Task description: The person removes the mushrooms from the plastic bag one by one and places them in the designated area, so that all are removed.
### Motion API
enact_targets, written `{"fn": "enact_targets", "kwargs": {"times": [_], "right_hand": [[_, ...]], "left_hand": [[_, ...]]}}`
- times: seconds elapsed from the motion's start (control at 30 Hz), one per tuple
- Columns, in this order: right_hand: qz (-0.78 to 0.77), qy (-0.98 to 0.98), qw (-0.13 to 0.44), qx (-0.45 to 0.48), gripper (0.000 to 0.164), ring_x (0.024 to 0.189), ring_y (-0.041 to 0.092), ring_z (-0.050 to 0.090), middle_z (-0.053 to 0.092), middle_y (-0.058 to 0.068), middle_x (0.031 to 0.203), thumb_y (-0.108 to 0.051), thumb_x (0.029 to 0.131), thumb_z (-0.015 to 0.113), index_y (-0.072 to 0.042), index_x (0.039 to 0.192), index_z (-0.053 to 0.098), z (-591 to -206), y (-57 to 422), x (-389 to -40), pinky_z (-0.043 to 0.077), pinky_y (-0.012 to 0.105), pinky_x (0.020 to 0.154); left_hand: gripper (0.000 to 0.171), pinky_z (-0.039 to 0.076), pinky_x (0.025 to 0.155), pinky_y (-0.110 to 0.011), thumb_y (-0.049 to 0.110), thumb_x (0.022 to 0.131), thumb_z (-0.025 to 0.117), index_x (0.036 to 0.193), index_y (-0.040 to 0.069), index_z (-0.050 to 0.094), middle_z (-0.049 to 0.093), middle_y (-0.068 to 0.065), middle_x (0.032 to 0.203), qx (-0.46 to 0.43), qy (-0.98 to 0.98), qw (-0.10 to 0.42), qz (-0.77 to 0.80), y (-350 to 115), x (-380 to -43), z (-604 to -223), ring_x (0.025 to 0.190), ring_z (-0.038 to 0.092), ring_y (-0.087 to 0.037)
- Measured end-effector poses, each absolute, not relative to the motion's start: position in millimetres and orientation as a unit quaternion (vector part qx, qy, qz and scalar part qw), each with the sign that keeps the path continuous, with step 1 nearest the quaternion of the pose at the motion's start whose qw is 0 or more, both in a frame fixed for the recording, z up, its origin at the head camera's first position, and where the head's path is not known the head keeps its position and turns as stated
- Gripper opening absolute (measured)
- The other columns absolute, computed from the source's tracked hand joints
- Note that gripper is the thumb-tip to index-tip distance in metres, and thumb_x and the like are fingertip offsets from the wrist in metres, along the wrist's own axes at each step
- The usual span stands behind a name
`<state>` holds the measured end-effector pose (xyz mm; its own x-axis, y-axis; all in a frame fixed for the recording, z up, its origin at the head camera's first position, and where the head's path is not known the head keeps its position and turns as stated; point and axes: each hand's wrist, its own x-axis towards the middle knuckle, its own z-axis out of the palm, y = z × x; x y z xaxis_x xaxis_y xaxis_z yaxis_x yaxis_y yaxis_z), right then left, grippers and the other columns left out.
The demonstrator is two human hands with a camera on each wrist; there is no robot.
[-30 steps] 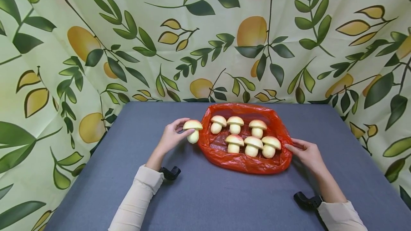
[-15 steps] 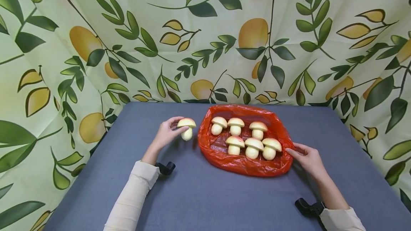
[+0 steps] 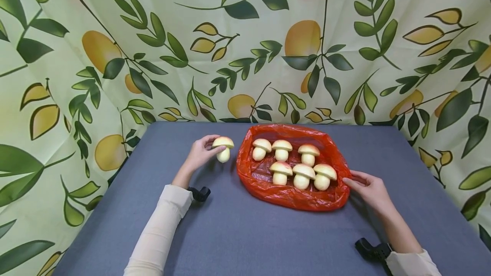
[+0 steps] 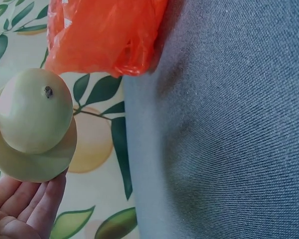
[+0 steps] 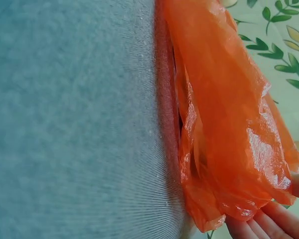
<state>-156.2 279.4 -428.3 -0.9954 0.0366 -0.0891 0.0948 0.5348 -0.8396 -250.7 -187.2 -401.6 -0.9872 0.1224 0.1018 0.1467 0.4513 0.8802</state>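
Note:
My left hand (image 3: 200,153) holds a cream toy mushroom (image 3: 223,153) with a reddish-topped cap, upright just left of the red plastic bag (image 3: 295,201). Seen in the left wrist view, the mushroom's rounded stem end (image 4: 35,112) faces the camera with a small dark spot, and fingers (image 4: 45,204) lie under the cap. At the bag's right side, my right hand (image 3: 370,188) pinches its edge between thumb and fingers; the right wrist view has the crinkled bag (image 5: 224,124) there too. Several similar mushrooms (image 3: 281,150) stand inside the open bag in two rows.
A grey-blue cloth covers the table (image 3: 268,242). Behind it and at the sides hangs a leaf-and-fruit patterned curtain (image 3: 245,54). Both wrists carry black camera mounts, the left one (image 3: 200,193) near the cloth.
My left hand has moved left with the mushroom, away from the bag's left edge, and then slightly farther back. My right hand stays at the bag's right edge.

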Motion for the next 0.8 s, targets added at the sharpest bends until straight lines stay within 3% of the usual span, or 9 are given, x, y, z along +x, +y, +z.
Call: {"fn": "enact_targets", "kwargs": {"times": [0.27, 0.8], "right_hand": [[-0.511, 0.858, 0.022, 0.053, 0.061, 0.075, -0.019, 0.056, 0.060, -0.036, 0.081, -0.029, 0.093, 0.064, 0.014, 0.132, 0.048, -423.4, 276.5, -157.3, 0.052, 0.008, 0.068], [-0.501, 0.861, 0.049, 0.068, 0.064, 0.075, -0.018, 0.056, 0.064, -0.030, 0.085, -0.034, 0.093, 0.063, 0.012, 0.134, 0.047, -424.3, 280.2, -160.0, 0.051, 0.007, 0.070]], "left_hand": [[0.051, 0.051, 0.101, -0.042, 0.018, 0.087, 0.071, 0.131, -0.003, 0.054, 0.060, -0.023, 0.130, -0.080, -0.859, 0.002, -0.506, -190.5, -260.5, -405.4, 0.116, 0.062, -0.034], [0.050, 0.049, 0.103, -0.046, 0.018, 0.089, 0.069, 0.131, -0.004, 0.054, 0.060, -0.025, 0.130, -0.083, -0.870, -0.022, -0.485, -193.8, -278.4, -413.2, 0.120, 0.060, -0.037]]}}
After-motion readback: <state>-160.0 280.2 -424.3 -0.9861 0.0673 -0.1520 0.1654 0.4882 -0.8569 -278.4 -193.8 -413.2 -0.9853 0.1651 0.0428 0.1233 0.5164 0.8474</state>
